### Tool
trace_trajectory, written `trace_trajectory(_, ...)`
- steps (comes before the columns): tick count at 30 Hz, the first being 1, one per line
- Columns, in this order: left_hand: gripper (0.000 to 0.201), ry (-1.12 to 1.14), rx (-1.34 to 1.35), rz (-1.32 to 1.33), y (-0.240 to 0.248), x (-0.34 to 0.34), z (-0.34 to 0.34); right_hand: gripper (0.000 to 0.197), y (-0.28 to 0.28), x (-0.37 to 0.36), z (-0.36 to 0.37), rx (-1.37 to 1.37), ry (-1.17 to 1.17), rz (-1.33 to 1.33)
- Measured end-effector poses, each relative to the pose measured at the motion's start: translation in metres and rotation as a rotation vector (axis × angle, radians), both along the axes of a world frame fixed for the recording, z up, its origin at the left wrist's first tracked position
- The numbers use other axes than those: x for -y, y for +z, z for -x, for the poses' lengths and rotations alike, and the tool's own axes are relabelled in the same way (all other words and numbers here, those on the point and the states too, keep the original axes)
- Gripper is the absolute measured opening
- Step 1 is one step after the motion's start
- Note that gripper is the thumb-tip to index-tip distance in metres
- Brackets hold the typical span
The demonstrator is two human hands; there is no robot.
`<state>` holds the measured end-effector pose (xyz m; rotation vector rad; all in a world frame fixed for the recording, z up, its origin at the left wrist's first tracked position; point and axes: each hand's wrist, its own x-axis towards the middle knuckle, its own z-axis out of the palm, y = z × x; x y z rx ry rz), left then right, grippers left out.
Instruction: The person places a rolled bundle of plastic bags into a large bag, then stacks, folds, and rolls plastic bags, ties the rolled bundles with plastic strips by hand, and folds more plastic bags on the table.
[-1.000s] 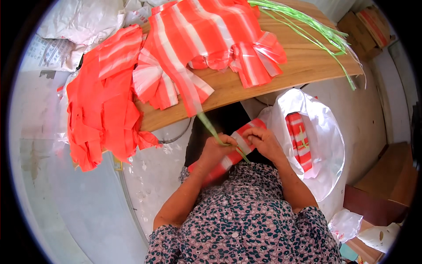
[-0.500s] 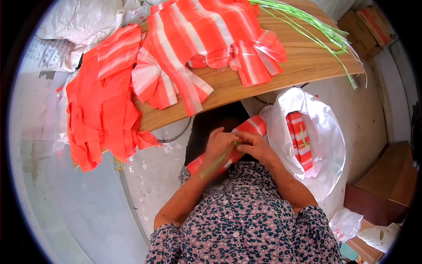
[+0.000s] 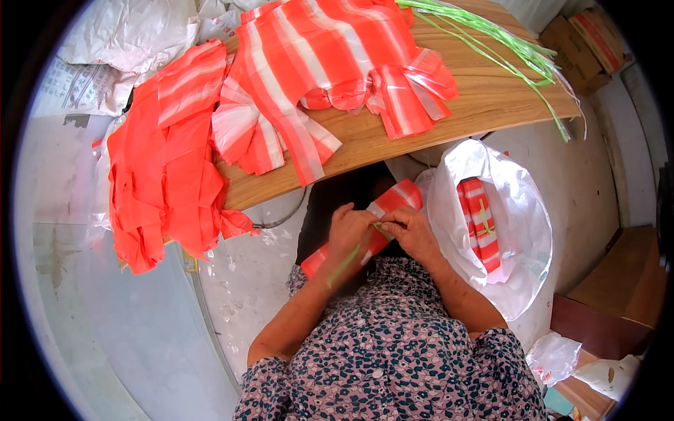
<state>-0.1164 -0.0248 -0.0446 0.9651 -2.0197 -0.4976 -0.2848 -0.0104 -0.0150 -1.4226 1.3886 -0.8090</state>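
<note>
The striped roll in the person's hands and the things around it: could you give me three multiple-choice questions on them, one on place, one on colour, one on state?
1. Where does the tied bundle lie?
A. in the white bag
B. on the table
C. on the floor

2. What colour are the loose strips on the table?
A. blue
B. green
C. black

3. How is the roll held?
A. by the left hand alone
B. by the right hand alone
C. by both hands

Answers:
1 A, it sits inside the open bag.
2 B, they are pale green.
3 C, both hands grip its middle.
</note>
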Motion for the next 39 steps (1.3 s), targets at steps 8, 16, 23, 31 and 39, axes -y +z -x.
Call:
trace_trajectory(8,0.012,0.094,0.231,0.025,0.006,0.012,-0.008,0.007,-0.008,-0.008,0.005,-0.261,0.017,0.334)
trace_trajectory(16,0.009,0.093,0.295,-0.268,-0.023,0.019,-0.026,0.003,-0.031,-0.018,0.016,-0.554,0.078,0.351)
trace_trajectory(23,0.022,0.059,-0.111,-0.837,-0.031,0.027,-0.023,0.004,-0.044,-0.02,0.019,-0.505,0.047,0.329)
trace_trajectory(31,0.018,-0.122,-0.226,-1.481,-0.01,0.033,-0.021,0.007,-0.035,-0.018,0.021,-0.396,-0.003,0.345)
trace_trajectory(39,0.021,-0.111,-0.159,-1.237,0.014,0.027,-0.02,0.006,-0.015,-0.028,0.029,-0.351,0.091,0.399)
